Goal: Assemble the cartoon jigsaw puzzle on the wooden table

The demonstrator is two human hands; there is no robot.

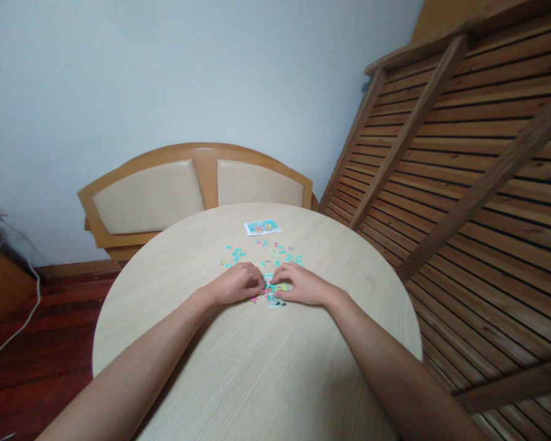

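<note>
So, taking the joined patch (273,301) as the middle of the clock, I'd guess this is at a fairly early stage. One small block is sitting together on the round table (252,373), right between the two hands, and a lot is remaining. A bunch of loose pieces (240,253) is lying around 10 to 11 o'clock, with another scatter (282,250) spreading from 12 to 1. A pink bit (253,300) is lying at 9, just by the left fingertips; can't tell if it's joining up with anything. No clue on the exact count, they're showing too tiny.

The left hand (241,283) is resting at 9 o'clock, fingers bunching close with the tips at the patch's edge. Whether they're pinching a piece, I can't tell. The right hand (303,286) is coming in from 3, thumb and fingers standing apart over the patch, part of the picture showing in the gap.

Looks-wise, the patch is lying flat and showing a turquoise background with little cartoon figures, one of them yellow. Most loose ones are showing turquoise too, a few pink. A printed card (262,228) in similar colours is lying near 12, beyond the scatter.
</note>
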